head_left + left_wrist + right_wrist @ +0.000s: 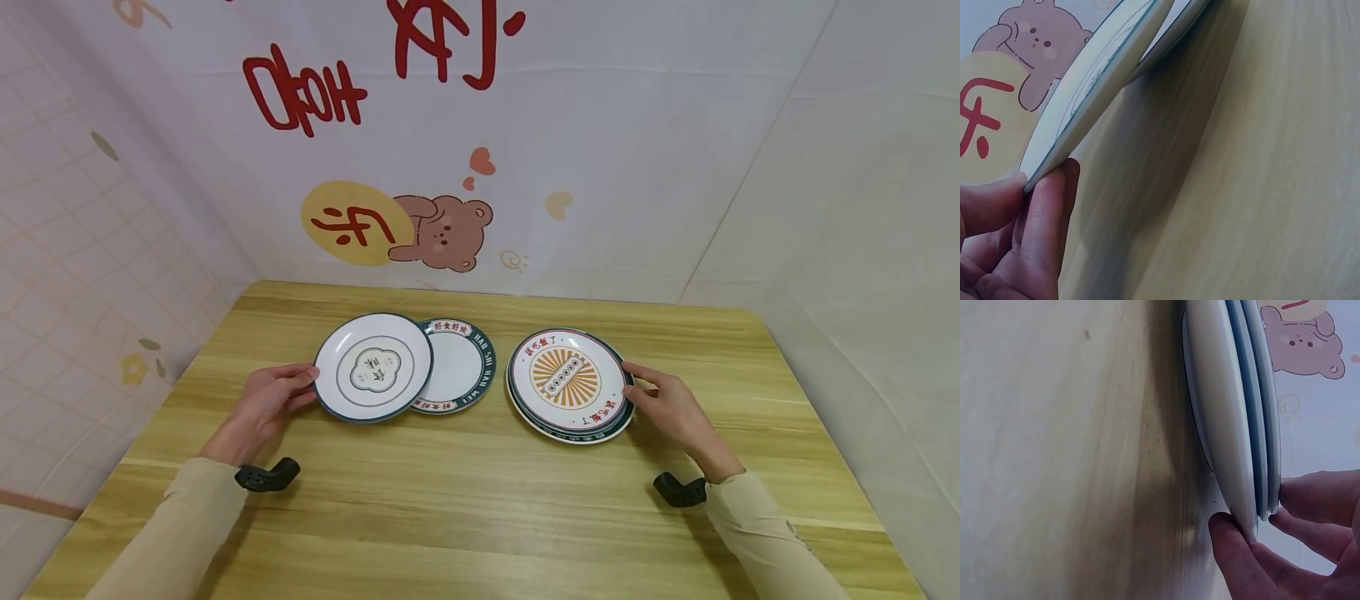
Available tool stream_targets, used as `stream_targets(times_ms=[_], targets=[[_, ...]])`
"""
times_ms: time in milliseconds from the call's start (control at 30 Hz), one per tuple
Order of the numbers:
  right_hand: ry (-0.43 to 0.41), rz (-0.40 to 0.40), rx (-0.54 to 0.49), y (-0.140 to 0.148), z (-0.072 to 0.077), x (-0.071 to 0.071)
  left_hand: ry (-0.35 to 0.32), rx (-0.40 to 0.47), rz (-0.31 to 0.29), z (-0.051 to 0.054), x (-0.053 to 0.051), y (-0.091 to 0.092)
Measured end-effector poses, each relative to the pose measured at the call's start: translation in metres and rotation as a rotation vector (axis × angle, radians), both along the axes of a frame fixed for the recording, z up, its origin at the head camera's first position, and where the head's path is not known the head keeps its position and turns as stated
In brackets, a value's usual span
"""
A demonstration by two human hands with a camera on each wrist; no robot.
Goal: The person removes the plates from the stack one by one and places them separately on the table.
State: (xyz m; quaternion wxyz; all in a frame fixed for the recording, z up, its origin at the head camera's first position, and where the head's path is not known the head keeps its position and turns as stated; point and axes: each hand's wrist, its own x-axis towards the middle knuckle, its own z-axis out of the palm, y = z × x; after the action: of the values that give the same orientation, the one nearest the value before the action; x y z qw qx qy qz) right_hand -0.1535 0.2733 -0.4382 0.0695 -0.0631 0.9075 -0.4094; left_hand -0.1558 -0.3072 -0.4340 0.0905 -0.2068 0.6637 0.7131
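My left hand (272,408) pinches the left rim of a white plate (352,337) with a dark edge and a flower-shaped emblem. In the left wrist view the thumb lies on top of the plate (1104,94), fingers below, and its held side is raised off the table. That plate overlaps a green-rimmed plate (453,367) on its right, hiding part of it. My right hand (671,408) holds the right rim of a stack of plates (540,367), topped by one with an orange sunburst. In the right wrist view several stacked rims (1235,425) sit between thumb and fingers.
The wooden table (465,517) runs up to a pale cloth backdrop (630,167) printed with a bear and red lettering. Similar cloth hangs on the left and right sides. Black wrist devices (268,475) sit at both cuffs.
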Motion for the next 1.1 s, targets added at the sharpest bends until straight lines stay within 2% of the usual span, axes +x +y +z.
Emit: stream_targets(times_ms=[233, 533, 1000, 1100], targets=[[-0.005, -0.002, 0.001, 0.000, 0.000, 0.000, -0.004, 0.044, 0.015, 0.001, -0.001, -0.010], [-0.006, -0.002, 0.001, 0.000, 0.000, -0.001, -0.011, 0.025, 0.028, -0.001, -0.005, -0.022], [-0.009, 0.000, 0.000, -0.001, 0.001, 0.001, -0.014, 0.082, 0.062, -0.002, -0.008, -0.042], [-0.010, 0.000, -0.003, -0.001, 0.001, 0.001, -0.021, 0.072, 0.073, -0.002, -0.009, -0.045]])
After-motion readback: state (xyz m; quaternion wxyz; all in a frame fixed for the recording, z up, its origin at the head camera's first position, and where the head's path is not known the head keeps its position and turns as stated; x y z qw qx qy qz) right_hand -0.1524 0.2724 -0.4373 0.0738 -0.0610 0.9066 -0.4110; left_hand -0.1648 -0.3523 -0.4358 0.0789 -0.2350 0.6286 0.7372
